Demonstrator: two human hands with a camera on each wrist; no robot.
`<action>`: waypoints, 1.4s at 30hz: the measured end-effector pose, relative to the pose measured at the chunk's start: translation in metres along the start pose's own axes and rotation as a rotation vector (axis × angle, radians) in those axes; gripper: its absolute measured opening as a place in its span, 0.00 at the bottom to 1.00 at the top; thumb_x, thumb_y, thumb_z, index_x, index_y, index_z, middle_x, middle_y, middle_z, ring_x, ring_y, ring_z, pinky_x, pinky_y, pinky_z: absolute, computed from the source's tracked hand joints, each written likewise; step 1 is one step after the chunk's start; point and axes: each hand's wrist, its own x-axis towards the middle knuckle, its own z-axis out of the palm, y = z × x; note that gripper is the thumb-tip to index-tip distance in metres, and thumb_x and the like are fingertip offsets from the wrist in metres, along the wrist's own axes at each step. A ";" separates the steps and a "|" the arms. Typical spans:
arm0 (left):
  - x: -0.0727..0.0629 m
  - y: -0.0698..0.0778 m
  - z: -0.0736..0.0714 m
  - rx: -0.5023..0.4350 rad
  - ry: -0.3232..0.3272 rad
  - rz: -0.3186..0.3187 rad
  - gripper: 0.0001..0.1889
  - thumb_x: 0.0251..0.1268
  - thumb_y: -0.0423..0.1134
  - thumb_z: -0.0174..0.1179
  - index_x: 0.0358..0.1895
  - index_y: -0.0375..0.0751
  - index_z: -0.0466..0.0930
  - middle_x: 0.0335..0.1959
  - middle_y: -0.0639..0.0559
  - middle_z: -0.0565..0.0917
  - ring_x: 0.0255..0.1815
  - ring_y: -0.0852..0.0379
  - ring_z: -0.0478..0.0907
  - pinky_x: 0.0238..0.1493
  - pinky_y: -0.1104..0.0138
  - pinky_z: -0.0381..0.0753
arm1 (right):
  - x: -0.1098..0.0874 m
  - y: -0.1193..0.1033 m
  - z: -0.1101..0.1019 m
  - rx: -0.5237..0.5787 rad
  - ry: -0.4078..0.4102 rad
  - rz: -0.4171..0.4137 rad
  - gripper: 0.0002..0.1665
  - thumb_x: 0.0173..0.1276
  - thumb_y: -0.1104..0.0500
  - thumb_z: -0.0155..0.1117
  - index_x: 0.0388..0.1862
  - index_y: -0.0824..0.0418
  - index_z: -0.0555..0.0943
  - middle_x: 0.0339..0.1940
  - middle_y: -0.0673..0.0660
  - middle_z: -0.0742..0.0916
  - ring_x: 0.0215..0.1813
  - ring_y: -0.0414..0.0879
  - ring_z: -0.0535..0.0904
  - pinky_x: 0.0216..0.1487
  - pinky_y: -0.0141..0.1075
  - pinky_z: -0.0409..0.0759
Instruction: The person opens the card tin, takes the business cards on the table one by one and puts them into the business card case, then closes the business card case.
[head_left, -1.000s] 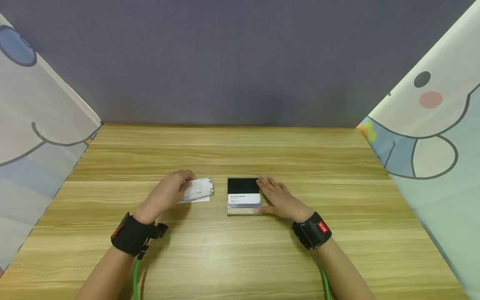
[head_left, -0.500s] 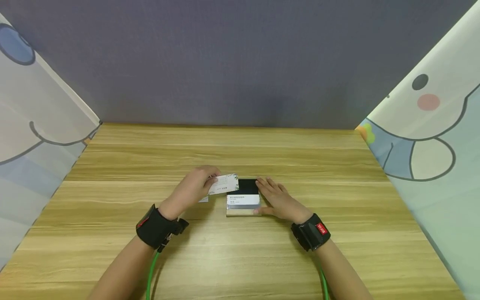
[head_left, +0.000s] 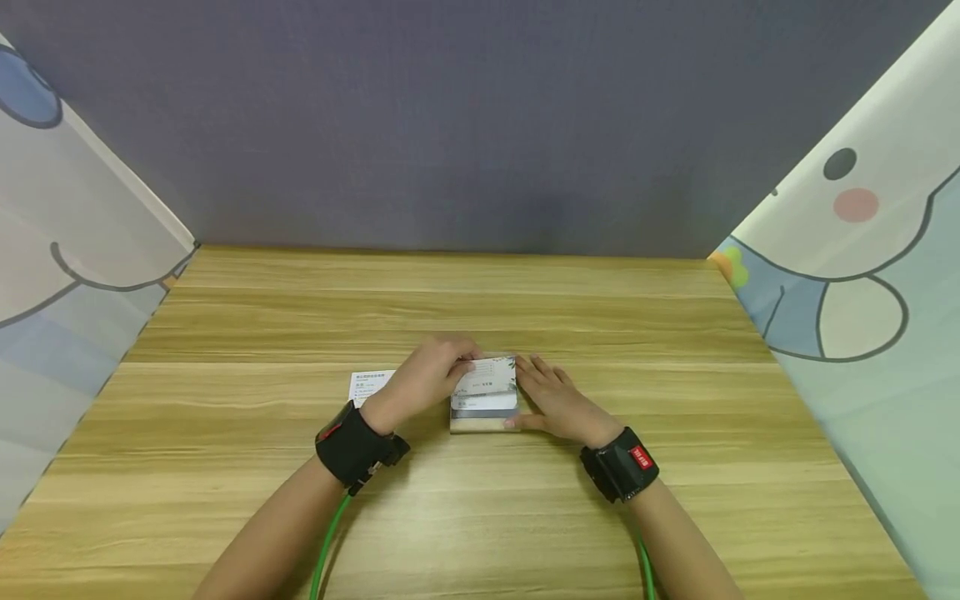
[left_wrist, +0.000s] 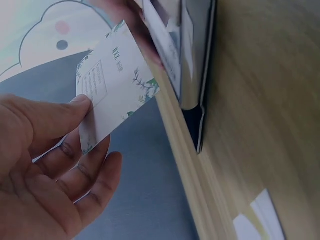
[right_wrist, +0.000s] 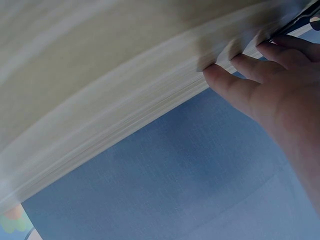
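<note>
A white business card with a green leaf print point(head_left: 491, 375) is pinched between the thumb and fingers of my left hand point(head_left: 422, 375). It overlaps the upper part of a business card case point(head_left: 483, 426) in the head view. In the left wrist view, the printed card point(left_wrist: 117, 75) is tilted and stands apart from the case point(left_wrist: 192, 95). A white and grey card point(head_left: 486, 403) sits in the lower half of the case. My right hand point(head_left: 558, 402) lies along the case's right side with fingers extended, fingertips at the far corner and thumb on the near edge.
Another white card point(head_left: 366, 384) lies on the wooden table point(head_left: 637, 325), partly covered by my left hand and wrist. A grey panel point(head_left: 465, 125) rises behind the table. Green cables point(head_left: 330, 546) trail from the black wrist bands point(head_left: 356, 446).
My left hand has lifted the leaf-print card off the other card and carried it right, over the case. The lower card now shows on the table. My right hand has stayed at the case.
</note>
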 end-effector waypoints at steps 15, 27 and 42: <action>0.004 -0.003 0.010 0.028 -0.077 -0.026 0.07 0.68 0.23 0.62 0.45 0.33 0.87 0.42 0.43 0.87 0.37 0.55 0.82 0.38 0.65 0.82 | 0.001 0.000 -0.002 -0.036 0.012 -0.014 0.51 0.71 0.44 0.67 0.78 0.74 0.59 0.82 0.68 0.57 0.81 0.68 0.47 0.75 0.66 0.50; 0.006 -0.004 0.011 0.054 -0.122 -0.043 0.06 0.67 0.25 0.64 0.44 0.34 0.87 0.40 0.44 0.88 0.39 0.51 0.85 0.41 0.62 0.83 | 0.002 -0.001 -0.003 -0.036 0.009 -0.009 0.53 0.71 0.44 0.67 0.79 0.74 0.55 0.82 0.68 0.56 0.81 0.68 0.46 0.76 0.65 0.49; 0.008 -0.004 0.014 0.051 -0.138 -0.097 0.09 0.66 0.25 0.65 0.46 0.36 0.88 0.39 0.44 0.88 0.39 0.51 0.84 0.39 0.62 0.83 | 0.000 -0.002 -0.003 -0.024 0.002 0.001 0.54 0.71 0.45 0.67 0.80 0.74 0.54 0.82 0.67 0.56 0.82 0.67 0.46 0.76 0.65 0.49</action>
